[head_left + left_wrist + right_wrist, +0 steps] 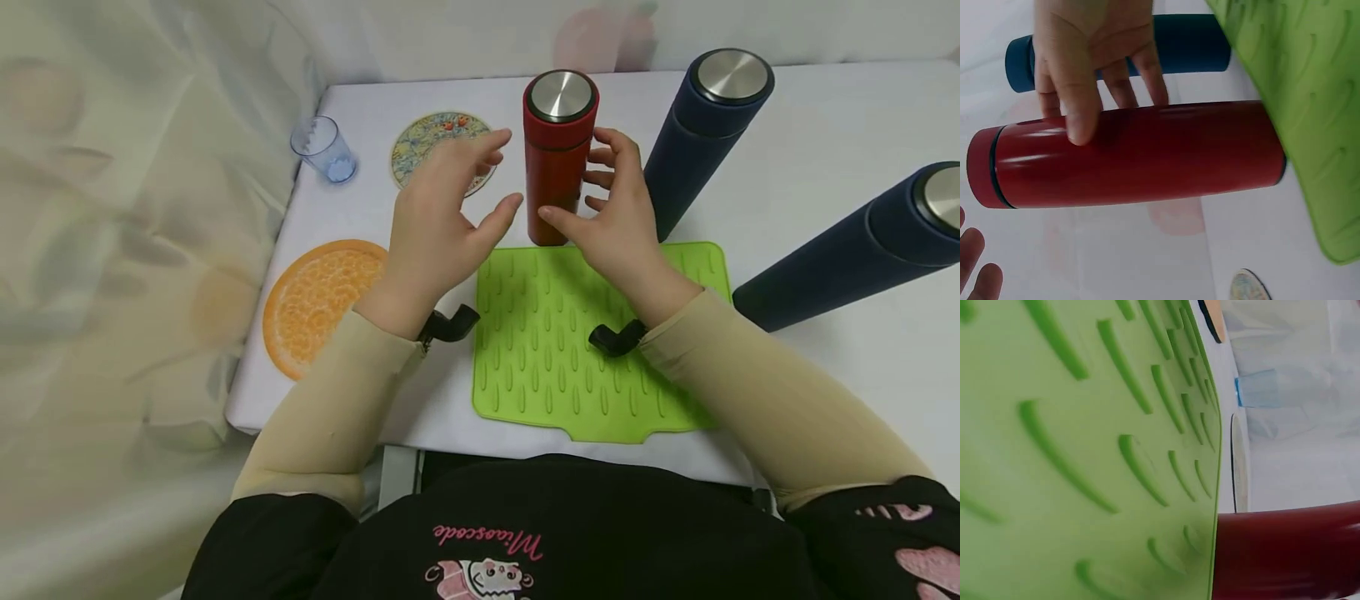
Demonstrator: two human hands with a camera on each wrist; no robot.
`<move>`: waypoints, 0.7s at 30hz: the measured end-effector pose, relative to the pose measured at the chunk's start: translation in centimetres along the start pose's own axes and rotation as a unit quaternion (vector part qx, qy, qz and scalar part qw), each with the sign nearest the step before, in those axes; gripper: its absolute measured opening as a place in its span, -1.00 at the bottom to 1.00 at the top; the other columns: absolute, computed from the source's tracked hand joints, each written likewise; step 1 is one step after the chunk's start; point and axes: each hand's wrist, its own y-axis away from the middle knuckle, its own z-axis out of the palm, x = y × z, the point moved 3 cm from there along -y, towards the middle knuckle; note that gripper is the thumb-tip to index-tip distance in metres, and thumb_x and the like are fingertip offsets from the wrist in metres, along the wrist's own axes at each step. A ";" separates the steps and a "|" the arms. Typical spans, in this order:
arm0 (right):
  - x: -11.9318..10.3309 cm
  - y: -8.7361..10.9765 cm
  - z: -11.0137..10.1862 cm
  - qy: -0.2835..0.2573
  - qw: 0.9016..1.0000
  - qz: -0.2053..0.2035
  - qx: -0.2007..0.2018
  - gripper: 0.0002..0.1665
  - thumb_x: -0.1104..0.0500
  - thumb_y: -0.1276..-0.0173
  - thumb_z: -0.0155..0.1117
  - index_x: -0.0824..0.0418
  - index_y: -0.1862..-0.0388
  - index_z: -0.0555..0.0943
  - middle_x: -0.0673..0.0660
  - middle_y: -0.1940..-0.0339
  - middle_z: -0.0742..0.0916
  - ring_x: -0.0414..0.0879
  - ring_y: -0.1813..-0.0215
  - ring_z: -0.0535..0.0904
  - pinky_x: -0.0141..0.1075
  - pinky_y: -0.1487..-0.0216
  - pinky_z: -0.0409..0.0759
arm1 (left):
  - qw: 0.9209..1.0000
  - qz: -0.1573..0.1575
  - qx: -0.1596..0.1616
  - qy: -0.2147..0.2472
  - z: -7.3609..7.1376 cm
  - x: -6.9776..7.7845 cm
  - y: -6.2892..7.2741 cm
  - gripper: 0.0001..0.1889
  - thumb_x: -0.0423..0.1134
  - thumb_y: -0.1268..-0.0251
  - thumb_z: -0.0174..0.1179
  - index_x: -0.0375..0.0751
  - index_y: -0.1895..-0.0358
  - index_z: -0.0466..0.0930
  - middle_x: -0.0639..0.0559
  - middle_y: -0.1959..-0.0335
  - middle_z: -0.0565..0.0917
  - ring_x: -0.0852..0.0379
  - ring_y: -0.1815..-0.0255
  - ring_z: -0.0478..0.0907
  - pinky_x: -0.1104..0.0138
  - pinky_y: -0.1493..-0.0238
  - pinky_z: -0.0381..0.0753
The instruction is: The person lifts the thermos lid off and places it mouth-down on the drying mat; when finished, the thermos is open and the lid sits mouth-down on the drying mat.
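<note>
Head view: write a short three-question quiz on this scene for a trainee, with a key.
1. True or false: the red flask lies on its side.
2. Where is the red flask relative to the green mat? A) on its middle; B) by its far edge; C) in front of its near edge.
3. Fill in: in the head view, the glass is near the ____ edge of the table.

Key: 1. False, it stands upright. 2. B. 3. left.
</note>
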 end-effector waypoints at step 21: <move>-0.7 1.0 0.5 0.031 0.982 -0.173 0.062 -0.11 0.14 -0.26 0.70 0.29 -0.48 0.46 0.20 -0.40 0.65 -0.02 -0.28 0.65 -0.18 -0.23 0.69 | 0.993 -0.021 -0.112 0.010 -2.5 2.2 -4.0 -0.29 -0.16 -0.48 0.45 -0.09 -0.64 0.47 -0.05 -0.64 0.49 0.10 -0.64 0.42 0.23 -0.62 0.38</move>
